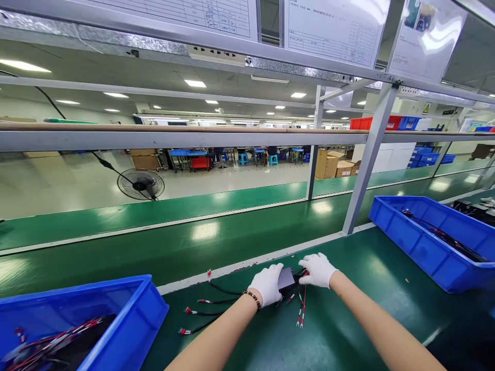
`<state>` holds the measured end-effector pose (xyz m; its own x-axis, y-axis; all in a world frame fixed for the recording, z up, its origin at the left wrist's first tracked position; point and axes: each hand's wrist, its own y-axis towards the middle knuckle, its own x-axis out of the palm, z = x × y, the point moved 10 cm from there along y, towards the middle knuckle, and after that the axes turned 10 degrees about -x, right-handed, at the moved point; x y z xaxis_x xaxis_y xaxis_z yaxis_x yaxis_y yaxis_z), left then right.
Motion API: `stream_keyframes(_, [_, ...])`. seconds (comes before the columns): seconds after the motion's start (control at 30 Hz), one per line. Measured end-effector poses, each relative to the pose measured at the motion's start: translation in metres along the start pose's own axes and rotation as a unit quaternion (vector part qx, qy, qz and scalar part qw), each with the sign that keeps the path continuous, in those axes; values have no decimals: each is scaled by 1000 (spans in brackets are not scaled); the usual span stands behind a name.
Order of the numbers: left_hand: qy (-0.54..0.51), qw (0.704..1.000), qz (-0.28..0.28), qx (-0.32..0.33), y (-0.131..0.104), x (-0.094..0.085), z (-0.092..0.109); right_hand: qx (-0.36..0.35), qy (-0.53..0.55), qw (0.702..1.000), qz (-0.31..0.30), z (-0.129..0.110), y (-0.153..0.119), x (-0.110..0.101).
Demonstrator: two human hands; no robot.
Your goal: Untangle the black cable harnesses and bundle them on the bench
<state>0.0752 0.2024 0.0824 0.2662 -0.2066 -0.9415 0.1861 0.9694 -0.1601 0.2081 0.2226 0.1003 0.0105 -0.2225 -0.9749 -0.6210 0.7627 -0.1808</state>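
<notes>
A small grey box (286,278) with black wires coming off both ends lies low over the green bench. My left hand (266,284), in a white glove with a beaded bracelet at the wrist, is closed round its left side. My right hand (317,270), gloved too, has its fingers curled round the wires at the box's right end. Red and black leads (301,309) with fork-shaped tips hang below it. To the left, several black cables (212,301) with red-capped ends fan out across the bench. My palms hide part of the box and wires.
At the lower left a blue bin (150,319) holds wired parts. Another blue bin (421,252) with dark cables stands at the right. A metal post (369,159) and rail rise beyond the bench, before a green conveyor belt (247,229). A fan (141,184) is farther off.
</notes>
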Motion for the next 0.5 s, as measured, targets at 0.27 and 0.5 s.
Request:
stream_keyframes(0.27, [-54, 994, -97, -7, 44, -9, -23, -30, 5, 1000, -5, -4, 37, 26])
stream_keyframes(0.5, [-74, 993, -90, -17, 41, -4, -21, -8, 38, 998, -44, 13, 49, 24])
